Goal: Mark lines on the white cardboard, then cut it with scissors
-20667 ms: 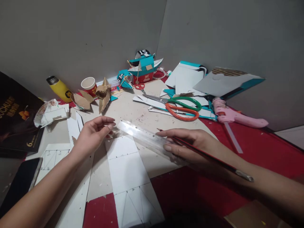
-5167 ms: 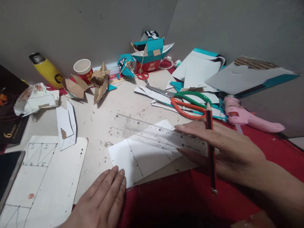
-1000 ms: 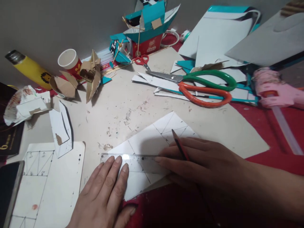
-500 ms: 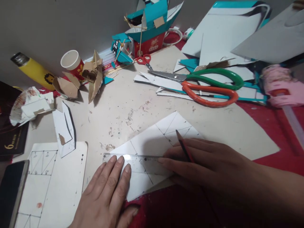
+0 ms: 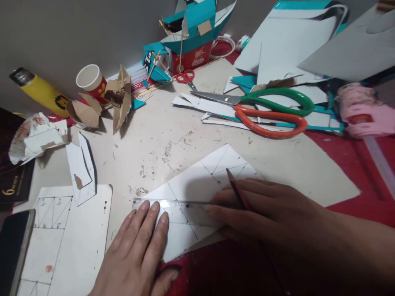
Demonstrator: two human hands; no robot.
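Observation:
A white card [image 5: 197,185] with pencilled lines lies on the cardboard work surface [image 5: 173,139]. A clear plastic ruler [image 5: 182,207] rests across the card's near end. My left hand [image 5: 138,250] lies flat, fingers stretched out, pressing the ruler's left end onto the card. My right hand [image 5: 265,209] rests on the ruler's right part with fingers extended, and a red-and-black pencil [image 5: 235,190] is held between them, its tip pointing away from me over the card.
Big scissors [image 5: 262,111] with green and orange handles lie behind the card, a pink glue gun [image 5: 364,115] to the right. Small red scissors [image 5: 185,78], a paper cup [image 5: 91,80], a yellow bottle [image 5: 40,90], cardboard models and a phone [image 5: 12,246] surround the area.
Almost nothing moves over the last second; both hands stay on the ruler and the view shifts slightly. Five seconds ago the ruler lay further back and my left hand was off it.

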